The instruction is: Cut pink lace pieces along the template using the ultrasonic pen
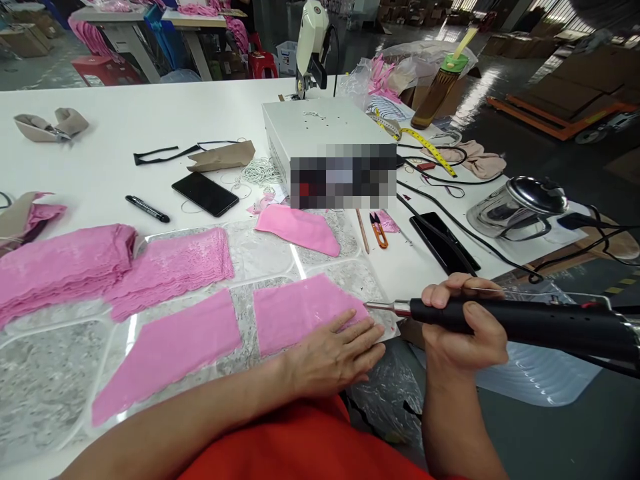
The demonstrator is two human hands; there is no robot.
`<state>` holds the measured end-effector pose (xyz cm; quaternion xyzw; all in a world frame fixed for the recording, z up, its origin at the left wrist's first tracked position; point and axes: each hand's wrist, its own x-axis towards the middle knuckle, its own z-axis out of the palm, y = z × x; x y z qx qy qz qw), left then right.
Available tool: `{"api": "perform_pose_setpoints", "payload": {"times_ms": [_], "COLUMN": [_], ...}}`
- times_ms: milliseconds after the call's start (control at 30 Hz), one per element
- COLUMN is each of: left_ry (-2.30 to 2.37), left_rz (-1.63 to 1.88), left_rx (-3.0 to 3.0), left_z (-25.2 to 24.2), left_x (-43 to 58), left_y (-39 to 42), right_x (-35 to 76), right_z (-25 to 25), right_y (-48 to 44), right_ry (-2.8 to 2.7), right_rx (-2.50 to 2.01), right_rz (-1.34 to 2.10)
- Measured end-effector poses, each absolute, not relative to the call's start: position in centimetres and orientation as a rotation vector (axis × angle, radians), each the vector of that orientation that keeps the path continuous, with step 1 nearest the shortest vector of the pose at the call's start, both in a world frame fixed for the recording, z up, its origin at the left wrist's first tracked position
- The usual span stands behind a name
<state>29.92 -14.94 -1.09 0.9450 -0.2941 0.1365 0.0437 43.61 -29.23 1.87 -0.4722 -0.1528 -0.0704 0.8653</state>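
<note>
My left hand (336, 353) lies flat, fingers stretched out, on the right end of a pink fabric piece (290, 313). My right hand (465, 323) is wrapped round a thick black handheld tool (530, 327) with a slim metal tip. That tip points left and meets the fabric's right corner, just beyond my left fingertips; whether it presses on the cloth I cannot tell. A second cut pink piece (180, 353) lies flat to the left, and a smaller pink piece (300, 229) lies farther back. All three rest on a clear-topped, grey-patterned mat (55, 367).
Stacks of pink lace fabric (65, 267) lie at left. Behind the mat are a phone (205, 193), a marker (147, 208) and a pale metal box (325, 123). Orange thread snips (379, 230), a dark phone (443, 243), cables and a glass jug (517, 207) occupy the right side.
</note>
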Motion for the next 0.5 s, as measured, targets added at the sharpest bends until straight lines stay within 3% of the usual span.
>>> {"api": "perform_pose_setpoints", "payload": {"times_ms": [500], "left_ry": [-0.891], "left_rz": [0.362], "left_rx": [2.89], "left_z": [-1.11], "left_x": [29.75], "left_y": [-15.12], "right_x": [43.46], "right_z": [2.07], "right_y": [-28.81], "right_ry": [-0.365], "right_rx": [-1.022], "right_rz": [-0.155]}}
